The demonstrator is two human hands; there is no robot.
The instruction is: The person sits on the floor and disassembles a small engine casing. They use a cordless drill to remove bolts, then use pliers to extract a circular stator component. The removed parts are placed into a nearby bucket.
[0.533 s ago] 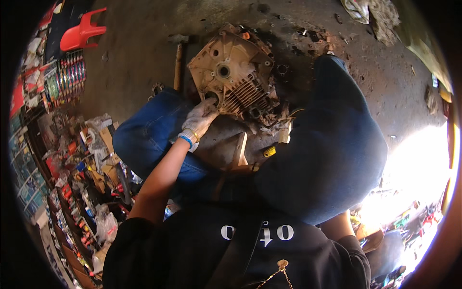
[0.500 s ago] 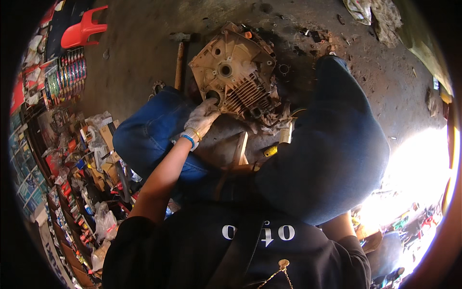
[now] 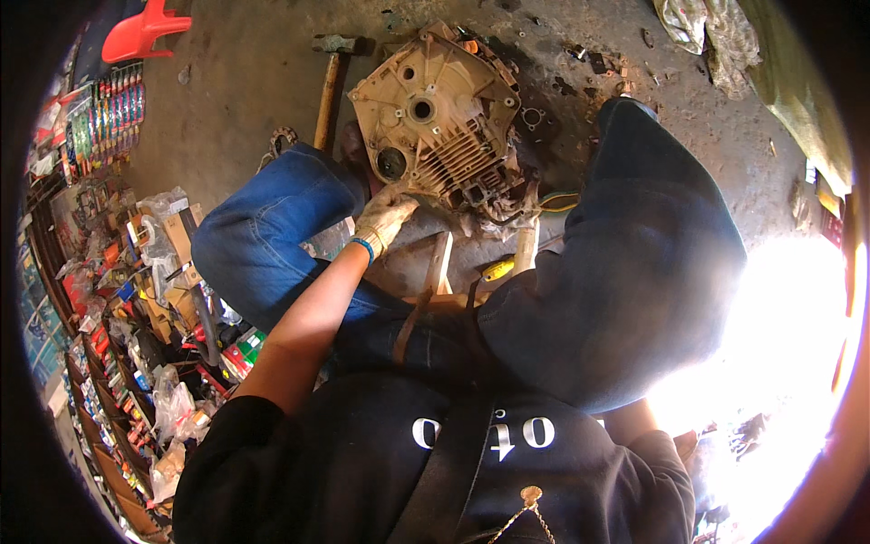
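A dirty tan engine block (image 3: 444, 118) with cooling fins lies on the ground in front of me, round openings in its flat face. At its lower left edge is my left hand (image 3: 385, 216), in a light work glove with a blue band at the wrist. The fingers are curled against the block's rim, just below the larger round opening (image 3: 391, 163); their tips are partly hidden. My right arm (image 3: 632, 419) goes down beside my right thigh, and the hand itself is out of sight. A wooden-handled hammer (image 3: 328, 100) lies left of the block.
Between my legs are the wooden legs (image 3: 439, 261) of a low seat and a yellow tool (image 3: 497, 270). A ring-shaped gasket (image 3: 533, 117) and loose debris lie right of the block. Packed shelves and boxes (image 3: 168, 263) line the left. A red chair (image 3: 145, 34) stands far left.
My left hand has moved from the block's larger round opening down to the edge below it, leaving that opening uncovered. The whole view has shifted slightly.
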